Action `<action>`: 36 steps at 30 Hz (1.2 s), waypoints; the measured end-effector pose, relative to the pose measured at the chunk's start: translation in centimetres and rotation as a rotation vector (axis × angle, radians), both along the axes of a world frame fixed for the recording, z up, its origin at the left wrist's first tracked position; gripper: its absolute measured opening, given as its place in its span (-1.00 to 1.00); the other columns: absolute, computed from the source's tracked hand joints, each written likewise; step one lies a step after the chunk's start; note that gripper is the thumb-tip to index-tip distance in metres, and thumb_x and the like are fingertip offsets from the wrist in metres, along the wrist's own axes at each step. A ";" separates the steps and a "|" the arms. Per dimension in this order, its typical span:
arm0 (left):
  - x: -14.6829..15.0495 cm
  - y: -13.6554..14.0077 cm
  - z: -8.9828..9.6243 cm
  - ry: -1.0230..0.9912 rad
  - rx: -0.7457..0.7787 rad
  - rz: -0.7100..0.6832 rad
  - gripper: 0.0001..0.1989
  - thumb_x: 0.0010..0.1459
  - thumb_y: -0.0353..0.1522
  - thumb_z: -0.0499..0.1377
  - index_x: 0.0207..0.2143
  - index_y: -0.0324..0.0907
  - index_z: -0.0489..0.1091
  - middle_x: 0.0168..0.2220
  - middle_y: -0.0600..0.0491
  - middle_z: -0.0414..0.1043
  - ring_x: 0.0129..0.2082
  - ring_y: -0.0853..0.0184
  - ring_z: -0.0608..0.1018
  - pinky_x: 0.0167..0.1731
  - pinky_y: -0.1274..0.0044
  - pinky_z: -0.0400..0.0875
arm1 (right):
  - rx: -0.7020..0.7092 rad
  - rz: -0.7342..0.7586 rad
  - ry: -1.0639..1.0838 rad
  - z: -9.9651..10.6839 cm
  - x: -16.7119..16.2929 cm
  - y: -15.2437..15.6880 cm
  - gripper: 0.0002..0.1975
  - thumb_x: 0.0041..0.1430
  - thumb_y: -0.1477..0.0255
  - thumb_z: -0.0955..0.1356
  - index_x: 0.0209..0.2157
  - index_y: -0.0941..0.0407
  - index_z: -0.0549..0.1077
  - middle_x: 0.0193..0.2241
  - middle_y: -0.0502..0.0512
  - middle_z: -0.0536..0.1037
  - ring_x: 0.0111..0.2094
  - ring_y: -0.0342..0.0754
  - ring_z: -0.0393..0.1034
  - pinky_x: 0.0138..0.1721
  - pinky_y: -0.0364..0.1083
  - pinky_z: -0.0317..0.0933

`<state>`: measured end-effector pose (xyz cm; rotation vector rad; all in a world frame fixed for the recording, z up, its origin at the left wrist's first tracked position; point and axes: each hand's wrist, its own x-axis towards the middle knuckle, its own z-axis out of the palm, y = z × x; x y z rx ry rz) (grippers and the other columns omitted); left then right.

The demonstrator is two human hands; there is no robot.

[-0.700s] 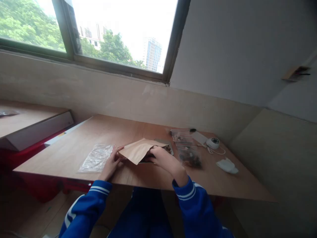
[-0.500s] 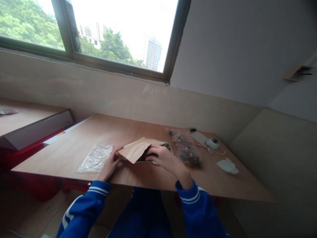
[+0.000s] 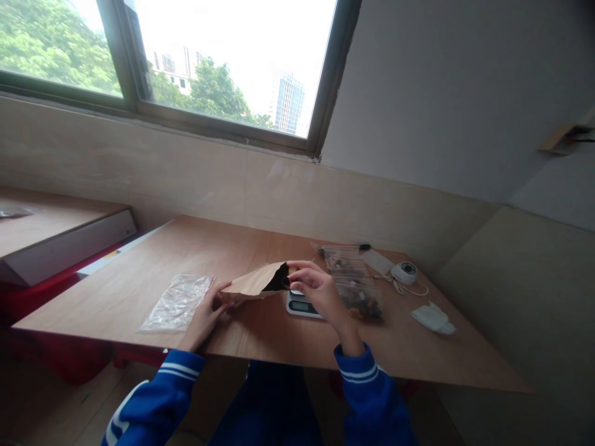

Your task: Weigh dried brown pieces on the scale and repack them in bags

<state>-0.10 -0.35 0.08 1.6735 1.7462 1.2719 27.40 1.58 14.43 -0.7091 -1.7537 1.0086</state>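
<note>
A brown paper bag lies tilted over the table with its dark mouth toward the right. My left hand grips the closed left end of the bag, thumb below and fingers above. At the open mouth, the fingertips of my right hand are pinched on a small dark piece, too small and shaded to name. Under my right hand sits a white kitchen scale with a small display, partly hidden by the hand and the bag. A clear plastic bag lies flat beside my left hand.
Clear zip bags with brown and dark pieces lie right of the scale. Behind them are a white dome camera with its cable and a white card. A crumpled white tissue lies near the right edge of the wooden table.
My right hand has drawn back from inside the bag to its mouth, fingertips now showing. The bag's open end has narrowed and shifted, uncovering the scale's display.
</note>
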 end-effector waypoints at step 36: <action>-0.3 0.6 -0.5 0.013 0.040 0.071 -0.55 0.03 -0.13 0.17 -0.04 -0.13 0.35 -0.20 -0.02 0.38 -0.16 0.14 0.46 -0.10 0.34 0.36 | 0.065 -0.416 -0.295 -11.0 3.8 7.3 -0.79 0.12 0.30 0.35 -0.32 0.12 0.55 0.16 0.28 0.34 0.23 0.12 0.12 0.17 0.08 0.01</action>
